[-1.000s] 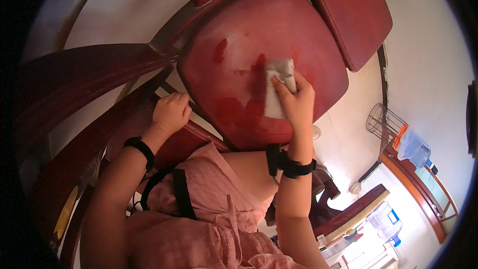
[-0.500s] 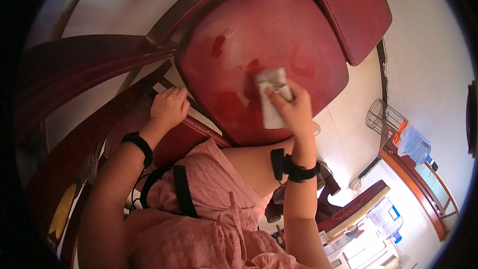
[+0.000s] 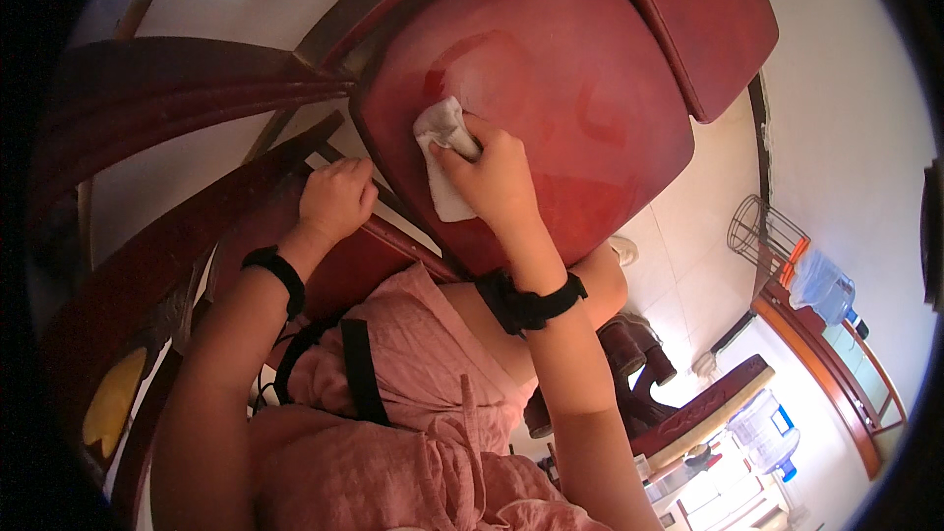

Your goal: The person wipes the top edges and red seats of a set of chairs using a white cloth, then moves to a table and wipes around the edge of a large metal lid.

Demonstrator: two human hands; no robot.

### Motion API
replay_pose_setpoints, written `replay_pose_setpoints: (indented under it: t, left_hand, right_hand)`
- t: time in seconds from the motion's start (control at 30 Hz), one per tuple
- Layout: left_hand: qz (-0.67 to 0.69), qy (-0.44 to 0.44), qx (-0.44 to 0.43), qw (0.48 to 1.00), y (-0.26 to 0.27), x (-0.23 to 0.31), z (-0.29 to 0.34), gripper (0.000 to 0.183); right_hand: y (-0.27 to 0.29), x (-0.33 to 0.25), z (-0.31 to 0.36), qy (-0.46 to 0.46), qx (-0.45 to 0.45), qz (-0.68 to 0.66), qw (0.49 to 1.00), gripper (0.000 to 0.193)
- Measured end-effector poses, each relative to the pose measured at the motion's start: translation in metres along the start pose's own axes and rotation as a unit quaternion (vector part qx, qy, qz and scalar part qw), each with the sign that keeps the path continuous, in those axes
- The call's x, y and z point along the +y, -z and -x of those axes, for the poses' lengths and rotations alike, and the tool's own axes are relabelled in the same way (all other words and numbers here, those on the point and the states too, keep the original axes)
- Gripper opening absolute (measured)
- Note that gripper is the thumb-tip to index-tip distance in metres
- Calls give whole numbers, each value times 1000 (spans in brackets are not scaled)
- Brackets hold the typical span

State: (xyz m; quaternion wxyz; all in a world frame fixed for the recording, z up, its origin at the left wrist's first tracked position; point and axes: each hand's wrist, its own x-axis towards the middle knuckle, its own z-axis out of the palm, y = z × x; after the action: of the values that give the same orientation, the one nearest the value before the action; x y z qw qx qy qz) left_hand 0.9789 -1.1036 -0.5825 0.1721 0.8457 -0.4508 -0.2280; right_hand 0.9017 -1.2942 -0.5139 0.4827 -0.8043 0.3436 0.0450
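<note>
Cloth: the folded, off-white cloth [image 3: 445, 195] lies on the left part of the red seat [image 3: 590, 69], near its left edge, creased at the upper end and hanging flat toward the lower end.
Right hand: the right hand [image 3: 497, 175] is closed around the cloth, thumb on top, the other fingers mostly hidden from view.
Seat surface: glossy, with darker wet-looking smears [image 3: 492, 44] above the cloth and others to its right.
Left hand: the left hand [image 3: 337, 197] is empty as far as it shows, fingers curled down beside the seat's left edge, over a dark red frame [image 3: 246, 187]; whether it grips the wood underneath cannot be told.
Wrists: a black band on each, left [image 3: 277, 277] and right [image 3: 531, 305].
Lap: pink clothing [image 3: 393, 364], a black strap [image 3: 362, 374] across it.
Beside the seat: a second red panel [image 3: 703, 29] at upper right.
Farther right: a wire basket [image 3: 759, 234], a blue bottle [image 3: 828, 290] and a clear bottle [image 3: 767, 431].
</note>
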Motion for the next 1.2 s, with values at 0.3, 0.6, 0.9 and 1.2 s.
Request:
replay_pose_setpoints:
  t: [0.3,0.6,0.9,1.2]
  left_hand:
    - [20,19,-4,1000,-4,-2,1,7]
    - [16,18,2,1000,-3,-1,1,6]
    - [-7,8,13,1000,-1,0,1,6]
    - [-6,0,20,1000,-2,-2,2,6]
  right_hand:
    - [41,39,30,-75,-15,-55,996,24]
    - [92,95,60,-175,84,-57,979,27]
    - [139,123,59,-228,189,-129,946,25]
    - [121,76,51,-216,32,-172,961,23]
